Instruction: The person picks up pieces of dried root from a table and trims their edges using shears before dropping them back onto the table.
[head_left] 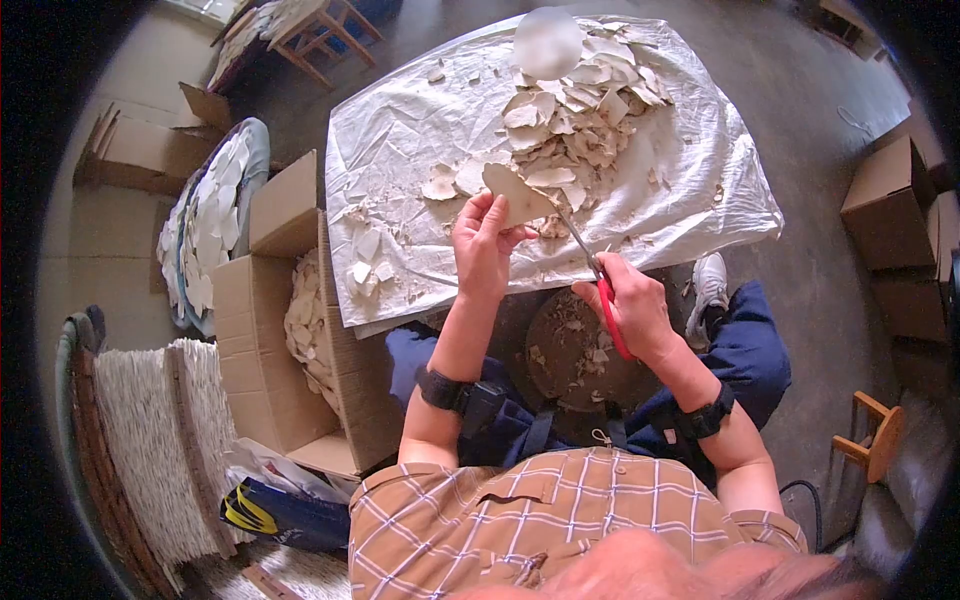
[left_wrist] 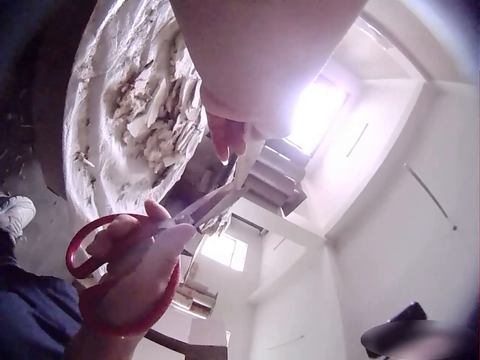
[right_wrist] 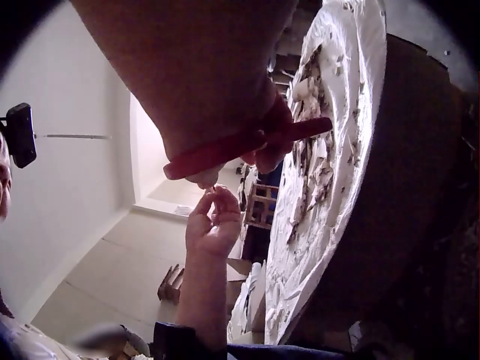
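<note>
Between thumb and fingers, my left hand (head_left: 482,250) pinches a flat, cream-coloured, irregular dried slice (head_left: 518,198) near the front edge of a white-covered table. My right hand (head_left: 640,305) grips red-handled scissors (head_left: 611,325), fingers through the loops. Their metal blades reach the slice's right edge. In the left wrist view the scissors (left_wrist: 180,221) show parted blades pointing toward the left hand's fingertips. The right wrist view shows the red handles (right_wrist: 214,154) close above the left hand (right_wrist: 214,232). A heap of similar pale slices (head_left: 575,115) lies behind the held one.
White sheeting (head_left: 420,120) covers the table, with small scraps at its left. An open cardboard box (head_left: 265,340) of pale pieces stands left. Below, between the knees, is a round container (head_left: 565,385) with scraps. More boxes (head_left: 890,200) and a wooden stool (head_left: 880,437) are at right.
</note>
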